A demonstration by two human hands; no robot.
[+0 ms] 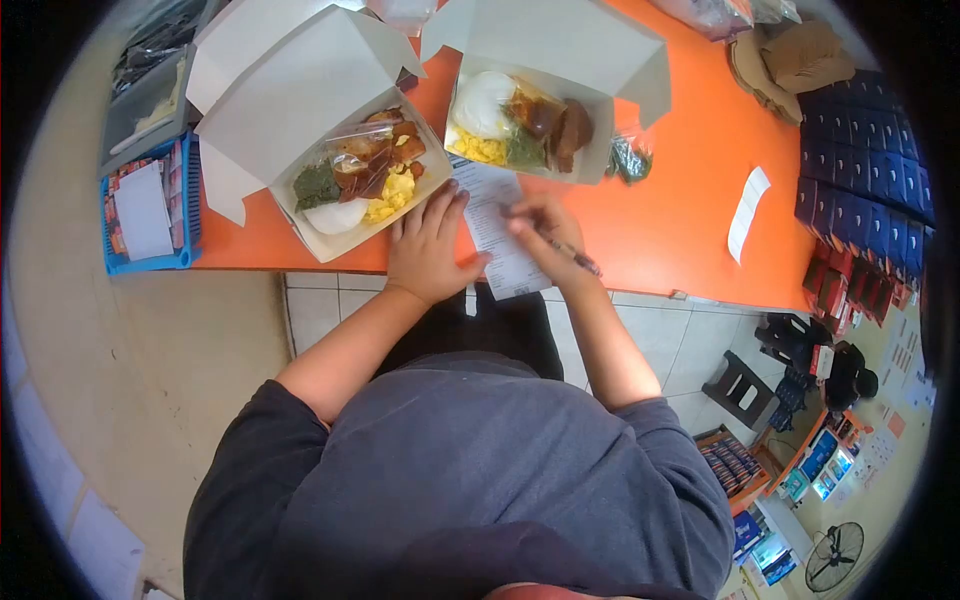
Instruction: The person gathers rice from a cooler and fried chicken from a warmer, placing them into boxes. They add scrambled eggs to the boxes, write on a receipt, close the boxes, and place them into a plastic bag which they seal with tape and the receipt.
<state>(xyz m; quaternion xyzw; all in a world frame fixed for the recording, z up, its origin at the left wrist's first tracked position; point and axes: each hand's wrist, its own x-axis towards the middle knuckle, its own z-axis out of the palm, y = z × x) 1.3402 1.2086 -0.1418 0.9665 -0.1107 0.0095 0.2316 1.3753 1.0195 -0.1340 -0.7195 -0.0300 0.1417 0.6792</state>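
The table is orange; the receipt, white with dark print; the pen, dark. The boxes are off-white — greens dark green, meat brown. The shirt is dark grey, the basket blue.

The worktop is finished in a smooth, fairly glossy orange surface. The left food box and right food box are made of what looks like matt white paperboard, and shiny clear plastic film is seen over food in the left one. Thin, smooth paper is seen in the printed slip and the loose strip. The basket is moulded in blue plastic. The shirt is cut from soft, matt cloth. The floor is laid with smooth, pale tiles.
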